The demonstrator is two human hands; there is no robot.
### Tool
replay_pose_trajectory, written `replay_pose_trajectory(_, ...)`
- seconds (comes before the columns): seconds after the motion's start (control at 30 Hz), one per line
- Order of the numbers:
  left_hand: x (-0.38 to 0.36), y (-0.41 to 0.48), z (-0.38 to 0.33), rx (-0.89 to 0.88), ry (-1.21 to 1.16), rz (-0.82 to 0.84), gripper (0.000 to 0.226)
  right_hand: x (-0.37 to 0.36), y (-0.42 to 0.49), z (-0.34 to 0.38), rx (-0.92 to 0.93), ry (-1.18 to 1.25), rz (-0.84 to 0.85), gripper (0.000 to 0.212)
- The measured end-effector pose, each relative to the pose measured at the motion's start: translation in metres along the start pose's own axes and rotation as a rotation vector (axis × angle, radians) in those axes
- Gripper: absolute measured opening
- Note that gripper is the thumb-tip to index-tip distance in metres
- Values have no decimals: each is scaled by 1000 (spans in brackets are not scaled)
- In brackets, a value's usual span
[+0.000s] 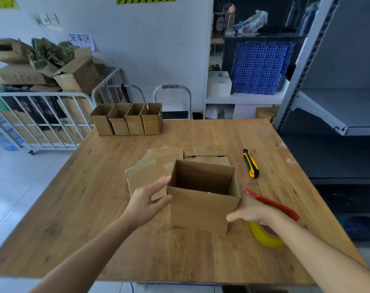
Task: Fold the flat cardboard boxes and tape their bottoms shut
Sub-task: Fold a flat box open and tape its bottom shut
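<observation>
An erected cardboard box point(201, 208) stands upright and open-topped on the wooden table point(95, 218), near the front middle. My left hand point(147, 200) presses against its left wall, fingers curled around a side flap. My right hand point(250, 211) lies against its right wall, thumb forward. Behind the box rests a pile of flat cardboard boxes point(146, 174) with old tape on them. A red tape dispenser point(274, 205) with a yellow tape roll point(264, 237) sits just under my right wrist.
Several folded boxes point(127, 119) stand in a row at the table's far left edge. A yellow-black utility knife point(251, 163) lies right of the flat pile. Metal shelving point(328, 111) stands to the right, a white cage trolley point(42, 121) with cartons to the left.
</observation>
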State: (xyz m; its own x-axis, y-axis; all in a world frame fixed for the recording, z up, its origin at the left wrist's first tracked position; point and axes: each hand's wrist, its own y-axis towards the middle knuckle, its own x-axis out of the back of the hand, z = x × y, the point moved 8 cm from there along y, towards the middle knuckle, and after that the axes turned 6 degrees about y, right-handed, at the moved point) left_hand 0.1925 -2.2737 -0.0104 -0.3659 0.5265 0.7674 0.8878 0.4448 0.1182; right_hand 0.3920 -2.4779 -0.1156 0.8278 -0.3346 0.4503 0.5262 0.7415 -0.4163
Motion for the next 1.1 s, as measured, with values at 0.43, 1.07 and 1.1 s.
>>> replay_pose_trajectory(0.43,-5,-3,-8,296,-407,-416,8,-2,-3,11,-36,-13,111,91)
replay_pose_trajectory(1.07,-33,12,-12,-48,-61,227,82,13,-61,62,381,43,-364,86)
replay_pose_trajectory(1.1,-34,13,-11,-43,-60,234,83,15,-60,64,376,53,-351,82)
